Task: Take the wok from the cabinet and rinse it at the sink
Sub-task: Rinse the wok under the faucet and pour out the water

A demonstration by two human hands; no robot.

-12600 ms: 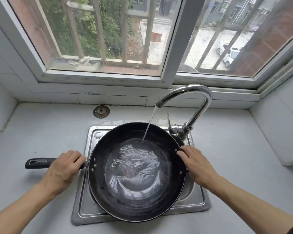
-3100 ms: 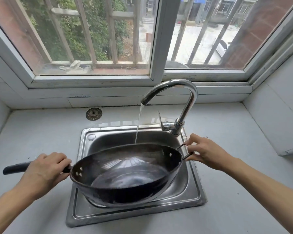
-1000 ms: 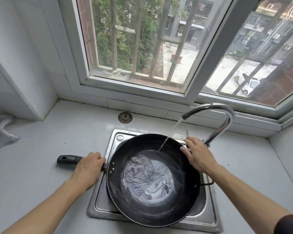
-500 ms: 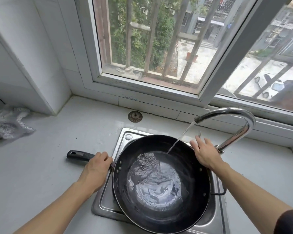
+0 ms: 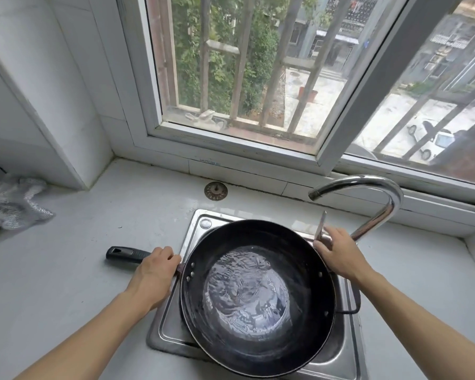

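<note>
A black wok (image 5: 309, 272) sits over the steel sink (image 5: 170, 322), with a pool of rippling water in its bottom. My left hand (image 5: 154, 272) grips the wok's long black handle (image 5: 126, 254) close to the pan. My right hand (image 5: 340, 253) is at the far right rim, its fingers pinching the upright lever (image 5: 323, 222) of the chrome faucet (image 5: 381, 190). No stream falls from the spout. The wok's small loop handle (image 5: 352, 300) sticks out on the right.
A round sink strainer (image 5: 215, 191) lies on the white counter behind the sink. A crumpled silvery bag (image 5: 17, 204) lies at the far left by the tiled wall. The window sill runs close behind the faucet.
The water stream from the spout has stopped. My right hand stays at the faucet lever, my left hand keeps its hold on the handle. The view has shifted slightly.
</note>
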